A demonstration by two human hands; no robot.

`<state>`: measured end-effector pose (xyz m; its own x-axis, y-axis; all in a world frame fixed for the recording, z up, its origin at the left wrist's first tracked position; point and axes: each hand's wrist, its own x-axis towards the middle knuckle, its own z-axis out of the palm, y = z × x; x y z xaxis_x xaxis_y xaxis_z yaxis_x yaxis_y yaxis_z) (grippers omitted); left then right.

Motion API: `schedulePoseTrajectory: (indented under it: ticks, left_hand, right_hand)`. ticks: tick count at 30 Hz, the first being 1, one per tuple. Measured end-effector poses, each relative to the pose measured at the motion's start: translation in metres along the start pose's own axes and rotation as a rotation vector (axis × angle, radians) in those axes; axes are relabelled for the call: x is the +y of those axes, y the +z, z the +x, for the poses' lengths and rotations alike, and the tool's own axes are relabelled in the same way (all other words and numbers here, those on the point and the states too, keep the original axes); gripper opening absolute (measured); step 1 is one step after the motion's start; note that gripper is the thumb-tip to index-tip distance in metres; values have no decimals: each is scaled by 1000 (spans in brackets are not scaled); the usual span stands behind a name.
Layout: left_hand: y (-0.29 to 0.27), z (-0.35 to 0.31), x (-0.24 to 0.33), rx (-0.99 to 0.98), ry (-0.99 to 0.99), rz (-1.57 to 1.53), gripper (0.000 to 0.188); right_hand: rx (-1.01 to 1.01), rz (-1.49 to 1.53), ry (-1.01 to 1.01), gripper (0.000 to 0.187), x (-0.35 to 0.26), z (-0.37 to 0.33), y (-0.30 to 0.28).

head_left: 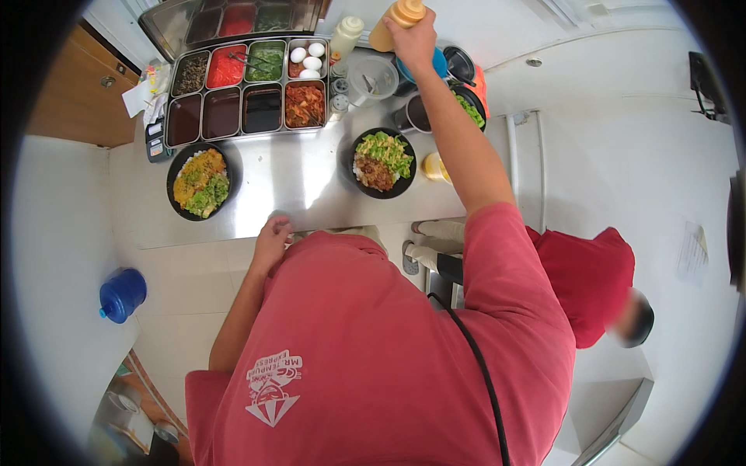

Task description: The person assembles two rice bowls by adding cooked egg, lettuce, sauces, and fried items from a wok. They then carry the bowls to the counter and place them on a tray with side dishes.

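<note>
My right hand [413, 39] reaches out to the back of the counter, wrapped round a squeeze bottle [395, 25] of orange-tan sauce. My left hand [272, 237] rests by the counter's front edge, fingers loosely bent, with nothing visible in it. A black bowl [385, 163] of rice, chopped lettuce and browned meat stands in front of me, right of centre. Farther left sits another black bowl [200, 184] with rice, greens and a yellow-orange topping. Behind them a steel topping tray [225, 140] holds sauces, red strips, greens, eggs and kimchi in separate compartments.
A pale squeeze bottle [346, 35], a clear tub [373, 78] with a spoon and small shakers [339, 105] stand beside the tray. A bowl of greens [470, 109] is under my right forearm. Another person [579, 283] is at the right. A blue water jug [123, 295] is at the left.
</note>
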<state>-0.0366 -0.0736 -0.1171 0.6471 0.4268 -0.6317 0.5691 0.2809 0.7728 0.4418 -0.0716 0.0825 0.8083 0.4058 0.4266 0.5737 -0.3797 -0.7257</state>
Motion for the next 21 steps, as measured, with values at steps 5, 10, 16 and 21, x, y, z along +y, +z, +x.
schedulePoseTrajectory:
  ticks: [5, 10, 16, 21]
  left_hand:
    - [26, -8, 132, -2, 325, 307, 31]
    - [40, 92, 212, 183, 642, 668, 31]
    - [58, 175, 309, 248, 616, 988, 35]
    - [66, 186, 331, 150, 274, 1125, 50]
  right_hand:
    - [-24, -138, 231, 62, 32, 23, 56]
    - [-156, -130, 357, 60, 67, 15, 100]
    - [-247, -134, 348, 73, 77, 0, 72]
    - [-230, 168, 83, 50, 38, -54, -10]
